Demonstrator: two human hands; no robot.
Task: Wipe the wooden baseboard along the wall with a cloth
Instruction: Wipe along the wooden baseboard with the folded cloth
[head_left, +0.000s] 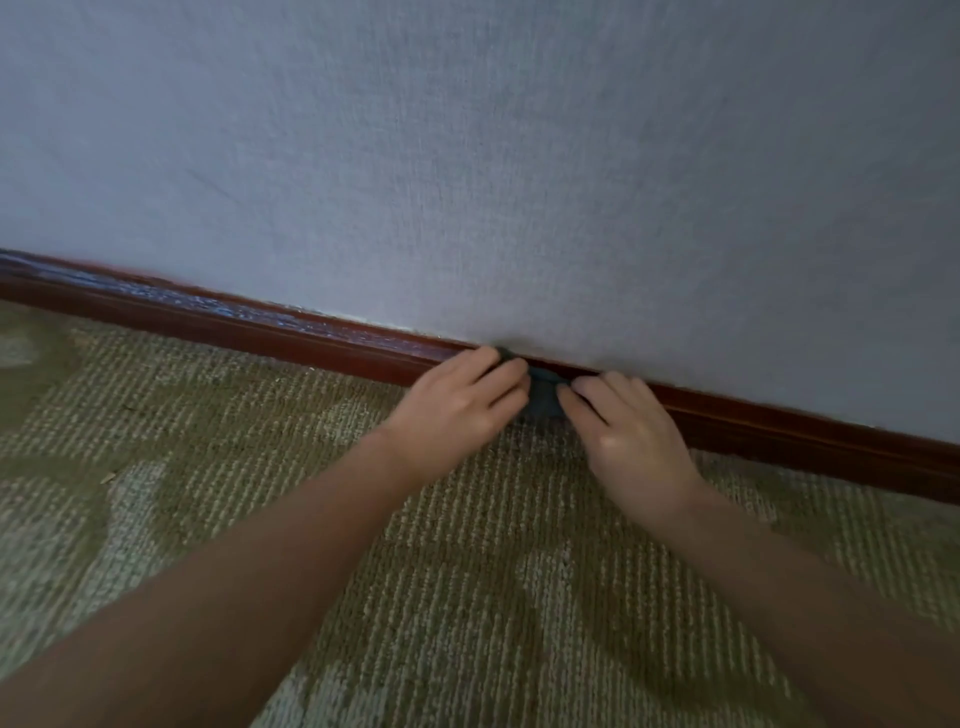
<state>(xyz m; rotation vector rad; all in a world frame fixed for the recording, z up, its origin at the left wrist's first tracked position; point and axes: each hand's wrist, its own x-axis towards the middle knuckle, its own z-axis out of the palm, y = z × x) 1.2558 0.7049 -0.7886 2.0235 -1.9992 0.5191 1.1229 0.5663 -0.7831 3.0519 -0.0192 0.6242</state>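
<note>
The left hand (457, 400) curls its fingers over a dark blue cloth (543, 397), holding it against the reddish wooden baseboard (260, 327) under the grey wall (519, 156). The right hand (631, 431) touches the cloth's other edge with its fingertips; whether it pinches or only presses is unclear. Both wrists are above green patterned carpet (208, 415).

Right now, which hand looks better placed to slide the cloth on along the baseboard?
Probably the left hand: it grips the cloth on the side facing the streaky stretch of baseboard.
</note>
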